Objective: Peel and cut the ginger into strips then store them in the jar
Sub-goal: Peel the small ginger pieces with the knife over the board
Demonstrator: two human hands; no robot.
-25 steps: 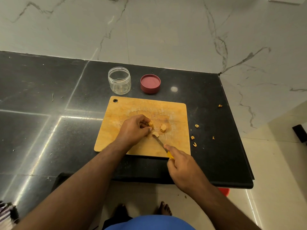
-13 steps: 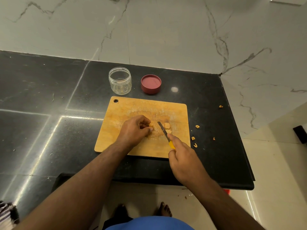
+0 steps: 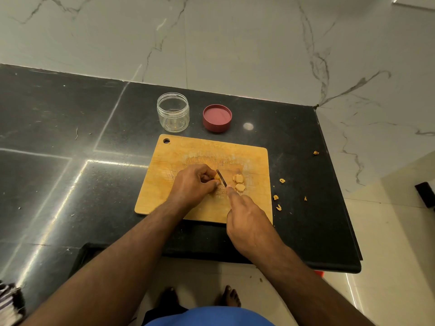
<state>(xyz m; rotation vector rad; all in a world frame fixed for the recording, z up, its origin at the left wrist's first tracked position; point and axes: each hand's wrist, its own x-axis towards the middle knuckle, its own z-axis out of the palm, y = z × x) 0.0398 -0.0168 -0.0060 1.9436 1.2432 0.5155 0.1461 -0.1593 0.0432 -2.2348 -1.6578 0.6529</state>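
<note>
Midway: left hand pinches ginger piece on cutting board, frame middle; right hand grips knife, slicing. Two slices cut. Jar above board looks empty, lid off

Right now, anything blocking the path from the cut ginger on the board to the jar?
Nothing visible. The cut ginger pieces lie on the cutting board; the jar stands open just beyond its far edge, with its lid off, beside it to the right.
</note>
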